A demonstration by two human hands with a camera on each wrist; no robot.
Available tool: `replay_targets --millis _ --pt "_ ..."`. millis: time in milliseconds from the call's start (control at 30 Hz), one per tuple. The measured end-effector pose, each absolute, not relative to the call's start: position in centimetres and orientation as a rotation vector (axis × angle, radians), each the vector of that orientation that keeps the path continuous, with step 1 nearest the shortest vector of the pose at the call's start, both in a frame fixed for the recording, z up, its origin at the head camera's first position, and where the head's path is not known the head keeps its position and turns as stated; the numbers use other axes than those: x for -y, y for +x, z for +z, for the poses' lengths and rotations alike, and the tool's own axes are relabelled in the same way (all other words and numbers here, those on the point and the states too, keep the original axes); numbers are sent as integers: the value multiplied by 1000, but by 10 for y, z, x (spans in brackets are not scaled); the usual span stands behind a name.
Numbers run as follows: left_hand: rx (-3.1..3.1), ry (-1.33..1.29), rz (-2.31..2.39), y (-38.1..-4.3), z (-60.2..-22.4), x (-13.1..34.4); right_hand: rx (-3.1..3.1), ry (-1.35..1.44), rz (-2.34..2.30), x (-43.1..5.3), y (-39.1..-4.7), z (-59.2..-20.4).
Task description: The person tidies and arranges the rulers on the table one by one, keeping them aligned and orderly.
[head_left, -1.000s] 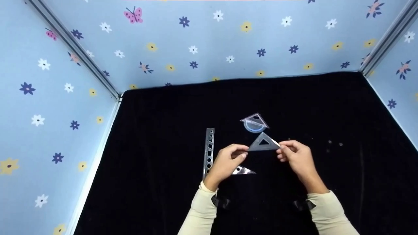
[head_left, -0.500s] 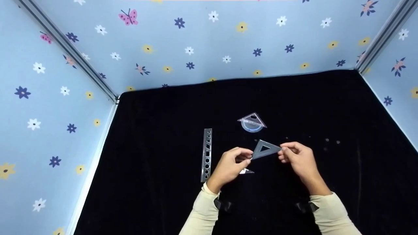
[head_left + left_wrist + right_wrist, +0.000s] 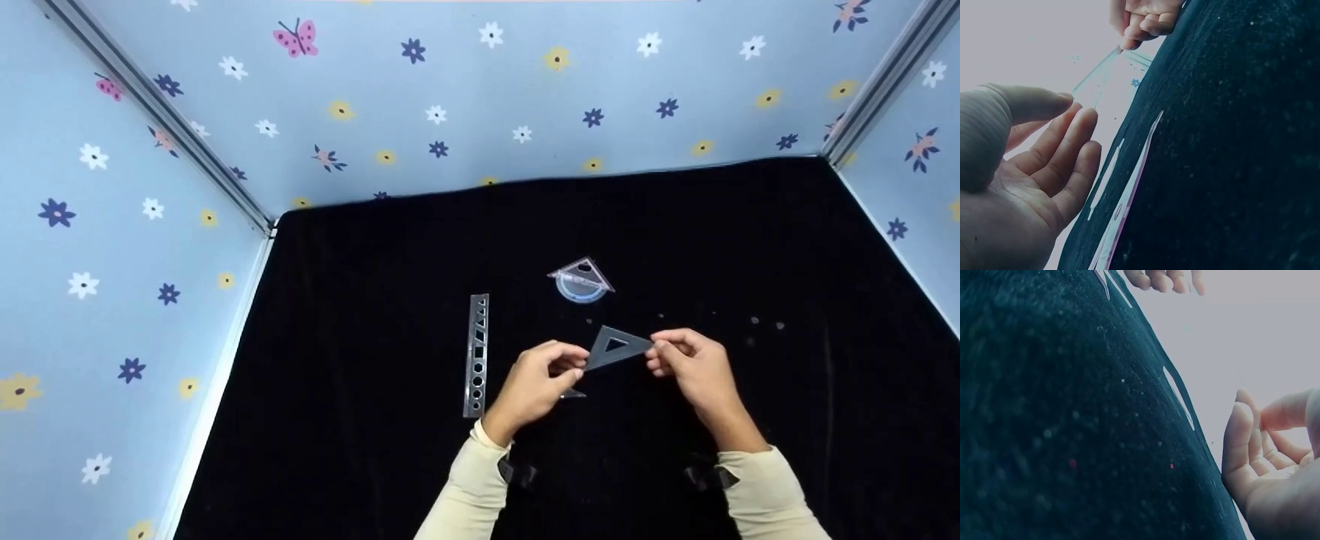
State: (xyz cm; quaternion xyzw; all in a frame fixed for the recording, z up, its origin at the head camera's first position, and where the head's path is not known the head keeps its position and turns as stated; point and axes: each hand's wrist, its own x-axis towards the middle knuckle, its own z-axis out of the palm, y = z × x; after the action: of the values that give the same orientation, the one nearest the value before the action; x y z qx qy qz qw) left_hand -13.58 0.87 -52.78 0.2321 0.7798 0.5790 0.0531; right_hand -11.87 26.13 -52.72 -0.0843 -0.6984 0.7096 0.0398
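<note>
Between both hands a clear set square [image 3: 615, 345] with a triangular cutout is held up above the black cloth. My left hand [image 3: 541, 381] pinches its left corner between thumb and fingers, and in the left wrist view the set square [image 3: 1098, 79] looks almost transparent. At the opposite corner the right hand [image 3: 691, 366] pinches with thumb and forefinger. Behind the left hand, another clear triangular piece [image 3: 574, 394] lies on the cloth, mostly hidden. A clear ruler [image 3: 477, 356] with shaped cutouts lies left of the left hand.
Farther back, a pinkish set square [image 3: 583, 268] overlaps a blue-edged protractor [image 3: 581, 291] on the black cloth [image 3: 375, 315]. Small specks [image 3: 766, 322] lie to the right. Flower-patterned walls [image 3: 465, 82] enclose the table at the back and sides.
The held set square has turned, its left corner dropping toward me, and moved slightly nearer. Both hands have shifted a little to the right, covering more of the triangular piece.
</note>
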Motion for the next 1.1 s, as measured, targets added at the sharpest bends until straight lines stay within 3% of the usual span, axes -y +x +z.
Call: replay_targets --millis 667,900,1100 --pt "-2310 698 1809 -131 -526 -10 2173 -245 2147 -253 -120 -533" --pt "-2219 751 1864 -123 -502 -13 2217 -196 2139 -262 -121 -525" --pt "-2243 720 1824 -130 -530 -16 2318 -130 2168 -276 -117 -525"
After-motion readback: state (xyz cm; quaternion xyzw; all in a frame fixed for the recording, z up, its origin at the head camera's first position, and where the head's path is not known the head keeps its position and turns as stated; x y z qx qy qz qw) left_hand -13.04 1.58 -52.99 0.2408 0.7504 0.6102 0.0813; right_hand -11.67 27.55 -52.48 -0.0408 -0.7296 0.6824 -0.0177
